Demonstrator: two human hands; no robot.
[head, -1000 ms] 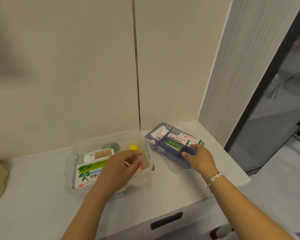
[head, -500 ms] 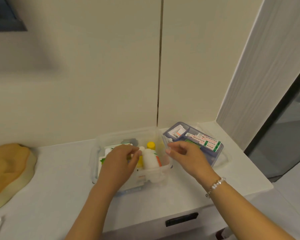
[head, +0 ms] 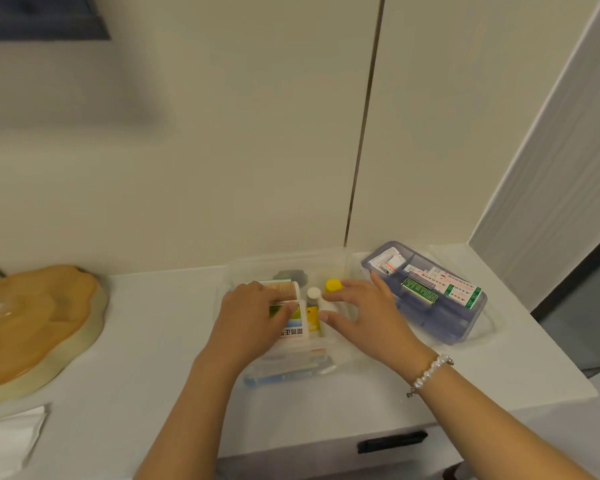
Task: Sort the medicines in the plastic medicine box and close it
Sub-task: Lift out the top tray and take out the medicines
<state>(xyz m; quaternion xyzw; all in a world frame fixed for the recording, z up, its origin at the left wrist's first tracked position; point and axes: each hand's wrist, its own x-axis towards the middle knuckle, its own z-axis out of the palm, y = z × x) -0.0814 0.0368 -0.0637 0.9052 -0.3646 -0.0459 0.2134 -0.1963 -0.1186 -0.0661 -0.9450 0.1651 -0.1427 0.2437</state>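
The clear plastic medicine box (head: 237,276) stands open at the counter's middle. Inside it are a green-and-white carton (head: 294,326), a tan-labelled box (head: 285,289), a small white-capped bottle (head: 313,294), a yellow-capped bottle (head: 333,285) and a white bottle (head: 329,305). My left hand (head: 250,318) lies over the cartons, with fingers and thumb closed around the tan-labelled box. My right hand (head: 366,315) reaches in from the right, its forefinger and thumb pinching the white bottle. A blue divided tray (head: 465,329) of small packets sits to the right on a clear lid (head: 492,329).
A yellowish wooden tray (head: 32,327) fills the counter's left side, with white paper (head: 7,436) in front of it. The wall is right behind the box. The counter ends at the right, past the blue tray. A black drawer handle (head: 392,442) is below.
My right hand left the blue tray and moved left into the clear box onto the white bottle. My left hand stayed in the box, shifting onto the cartons. The view swung left.
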